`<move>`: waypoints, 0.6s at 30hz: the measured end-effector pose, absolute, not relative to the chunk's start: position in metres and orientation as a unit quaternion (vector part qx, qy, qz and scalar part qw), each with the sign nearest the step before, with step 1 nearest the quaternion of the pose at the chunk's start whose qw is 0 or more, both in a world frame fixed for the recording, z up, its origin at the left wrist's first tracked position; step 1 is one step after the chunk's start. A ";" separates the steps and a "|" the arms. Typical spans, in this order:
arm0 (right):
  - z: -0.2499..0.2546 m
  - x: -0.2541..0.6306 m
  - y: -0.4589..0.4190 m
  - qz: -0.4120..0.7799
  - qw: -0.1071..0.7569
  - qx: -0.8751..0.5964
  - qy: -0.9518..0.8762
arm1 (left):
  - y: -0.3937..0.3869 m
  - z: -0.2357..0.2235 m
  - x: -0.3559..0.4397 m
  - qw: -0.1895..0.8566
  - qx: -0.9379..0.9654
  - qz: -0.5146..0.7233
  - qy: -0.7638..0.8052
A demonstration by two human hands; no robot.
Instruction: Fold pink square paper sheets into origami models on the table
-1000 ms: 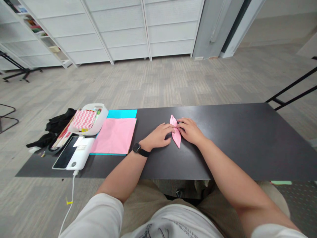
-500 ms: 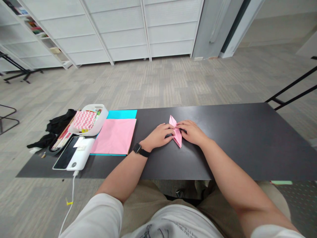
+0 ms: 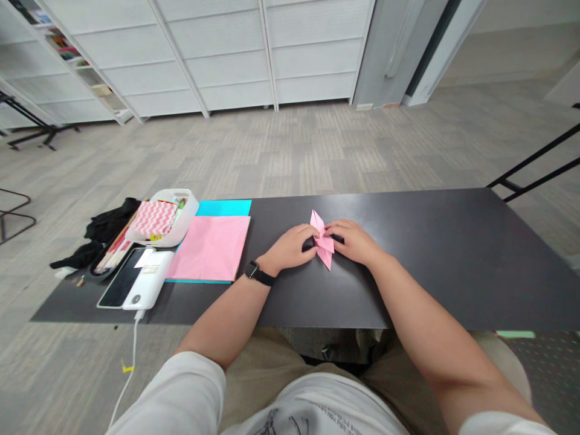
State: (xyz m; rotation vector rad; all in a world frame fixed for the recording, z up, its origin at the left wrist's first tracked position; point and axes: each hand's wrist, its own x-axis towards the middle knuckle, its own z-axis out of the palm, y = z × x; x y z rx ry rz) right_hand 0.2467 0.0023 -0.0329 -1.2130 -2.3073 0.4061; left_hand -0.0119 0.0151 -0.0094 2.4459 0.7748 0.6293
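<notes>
Two hands on one folded pink paper, middle of dark surface. Left hand half curled, fingertips at paper's left edge; right hand likewise at right edge. Firm pinch or light touch, can't tell. Looks mid-fold, flaps partly raised around the center. Next move probably calls for aligned flaps, then even fingertip pressure on creases.

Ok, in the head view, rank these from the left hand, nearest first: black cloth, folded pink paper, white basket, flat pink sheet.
From the left hand:
1. Folded pink paper: at its fingertips, just right.
2. Flat pink sheet: to its left.
3. White basket: farther left, beyond the sheet.
4. Black cloth: far left.
</notes>
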 end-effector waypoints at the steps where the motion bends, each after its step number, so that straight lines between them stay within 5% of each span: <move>1: -0.033 0.246 0.002 0.147 0.250 -0.448 -0.845 | 0.015 -0.010 -0.012 0.235 0.898 0.229 0.294; 18: -0.025 0.235 -0.008 0.153 0.227 -0.473 -0.838 | 0.016 -0.016 -0.015 0.169 0.901 0.185 0.354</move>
